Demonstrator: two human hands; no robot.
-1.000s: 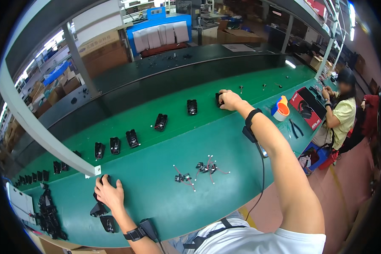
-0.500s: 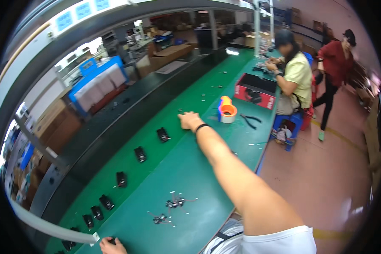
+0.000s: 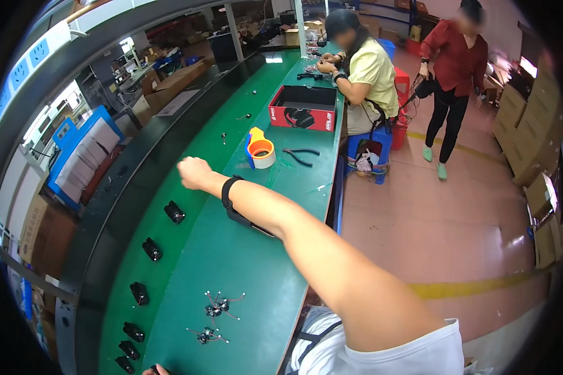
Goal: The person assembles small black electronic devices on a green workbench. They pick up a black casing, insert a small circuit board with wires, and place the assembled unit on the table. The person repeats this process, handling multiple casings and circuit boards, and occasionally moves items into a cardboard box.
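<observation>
My right hand (image 3: 194,174) is stretched out over the green belt (image 3: 197,240), its fingers curled closed; whatever they hold is hidden. Only the fingertips of my left hand (image 3: 149,372) show at the bottom edge, around a small black part (image 3: 157,370) that is mostly cut off. Several black housings (image 3: 174,212) lie in a row along the belt, the farthest one just nearer than my right hand. Beyond that hand sit small metal-looking parts (image 3: 224,136). Two small clusters of parts with red wires (image 3: 217,306) rest on the green table (image 3: 244,269).
A tape roll (image 3: 266,160) in an orange and blue holder, black pliers (image 3: 302,156) and a red box (image 3: 301,116) stand farther along the table. A co-worker in yellow (image 3: 372,72) handles small parts at the far end. Another person in red (image 3: 453,59) is on the floor to the right.
My right hand has drawn back from a small part on the belt and curled closed; that part no longer shows there. The view has shifted, leaving less of my left hand visible.
</observation>
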